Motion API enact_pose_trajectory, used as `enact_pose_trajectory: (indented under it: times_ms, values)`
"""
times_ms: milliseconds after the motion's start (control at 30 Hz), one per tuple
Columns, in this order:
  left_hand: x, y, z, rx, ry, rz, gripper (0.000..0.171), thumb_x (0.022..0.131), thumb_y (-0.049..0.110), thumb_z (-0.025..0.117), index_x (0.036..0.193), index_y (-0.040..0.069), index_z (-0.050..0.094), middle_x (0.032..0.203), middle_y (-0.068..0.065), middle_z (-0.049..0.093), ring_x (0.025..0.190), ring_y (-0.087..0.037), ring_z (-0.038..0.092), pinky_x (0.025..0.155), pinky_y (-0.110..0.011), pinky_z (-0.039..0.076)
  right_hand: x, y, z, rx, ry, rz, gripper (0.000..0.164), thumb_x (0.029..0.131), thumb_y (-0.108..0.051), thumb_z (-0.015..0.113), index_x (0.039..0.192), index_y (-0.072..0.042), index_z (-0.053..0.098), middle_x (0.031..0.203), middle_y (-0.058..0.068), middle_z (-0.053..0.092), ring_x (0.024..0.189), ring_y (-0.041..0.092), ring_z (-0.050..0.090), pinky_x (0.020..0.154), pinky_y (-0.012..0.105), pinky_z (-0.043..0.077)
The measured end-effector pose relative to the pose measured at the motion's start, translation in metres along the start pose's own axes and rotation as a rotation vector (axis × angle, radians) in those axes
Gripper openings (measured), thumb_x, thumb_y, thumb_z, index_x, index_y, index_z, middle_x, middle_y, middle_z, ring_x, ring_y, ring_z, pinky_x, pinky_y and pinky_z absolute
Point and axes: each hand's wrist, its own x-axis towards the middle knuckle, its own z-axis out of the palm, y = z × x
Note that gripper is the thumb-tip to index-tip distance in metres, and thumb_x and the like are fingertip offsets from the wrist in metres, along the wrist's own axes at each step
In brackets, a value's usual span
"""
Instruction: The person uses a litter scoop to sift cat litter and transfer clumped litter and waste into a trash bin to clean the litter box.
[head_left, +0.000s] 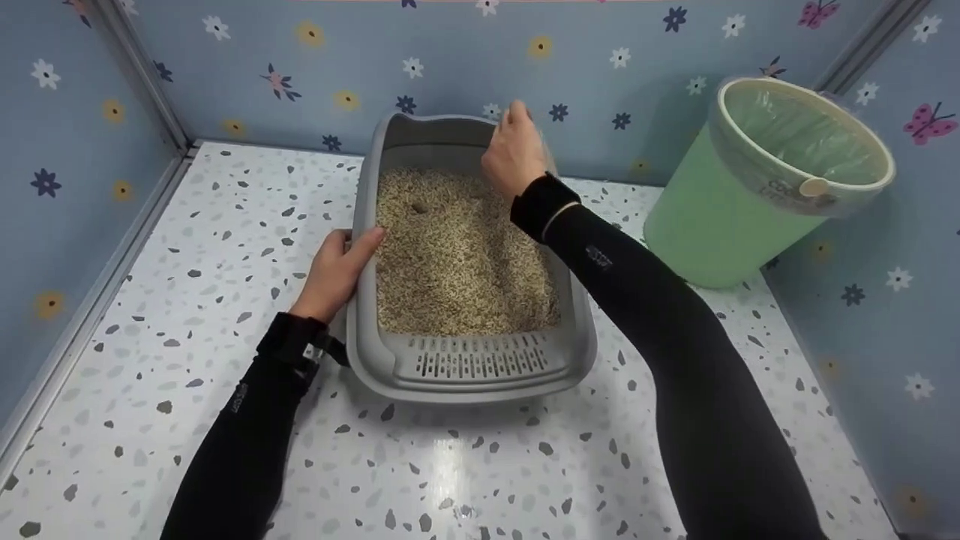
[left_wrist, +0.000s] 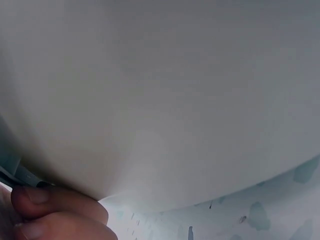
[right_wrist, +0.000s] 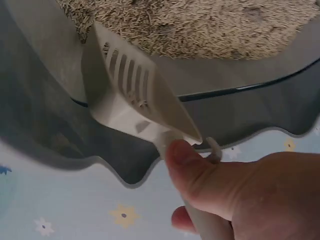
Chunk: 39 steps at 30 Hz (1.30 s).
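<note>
Right hand (head_left: 516,152) closes round the handle of an off-white plastic scoop with a slotted blade (right_wrist: 125,100), thumb laid over the handle, while the left hand (head_left: 337,268) grips the left rim of a grey plastic tray (head_left: 472,394), thumb on top. Pale-blue wall panels printed with flowers and butterflies (head_left: 255,45) fill the top and sides of the head view; below spreads a glossy white floor speckled with grey chips (head_left: 510,469). On it, at centre, the tray's long axis runs top to bottom, its perforated end downward. At upper right stands a tapered green bin with a cream rim (head_left: 705,214). Tan granular litter (head_left: 450,259) lies in the tray, unevenly heaped. At the right wrist, the scoop slants from bottom centre to upper left, its tip by the litter.
</note>
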Motion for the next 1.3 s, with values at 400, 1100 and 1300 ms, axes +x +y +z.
enact_pose_trajectory:
  times_ms: [400,1100,1300]
  values:
    - [-0.003,-0.001,0.003,0.017,0.011,0.009,0.094,0.104,0.071,0.065,0.151,-0.008,0.045,0.123,-0.023,0.061,0.105,-0.037,0.067,0.086,-0.038,0.061,0.042,-0.007,0.028,0.018,-0.112,-0.025,0.031,0.121,-0.02,0.039,0.095,-0.015,0.055,0.102,0.005,0.05,0.097,0.03,0.033,0.089,0.05,0.018]
    - [-0.002,0.001,0.005,-0.019,0.0,0.003,0.089,0.105,0.067,0.066,0.154,-0.004,0.044,0.128,-0.03,0.062,0.11,-0.044,0.066,0.088,-0.039,0.06,0.058,0.022,0.03,0.32,0.049,0.002,0.043,0.12,-0.013,0.044,0.078,-0.014,0.049,0.087,0.006,0.049,0.091,0.028,0.033,0.091,0.049,0.015]
    - [-0.002,-0.002,0.002,-0.019,0.013,-0.002,0.089,0.105,0.069,0.066,0.151,-0.003,0.045,0.127,-0.031,0.063,0.109,-0.046,0.067,0.086,-0.04,0.061,0.059,0.021,0.027,0.449,0.052,-0.004,0.043,0.122,-0.021,0.044,0.079,-0.013,0.046,0.085,0.008,0.045,0.09,0.029,0.032,0.093,0.049,0.014]
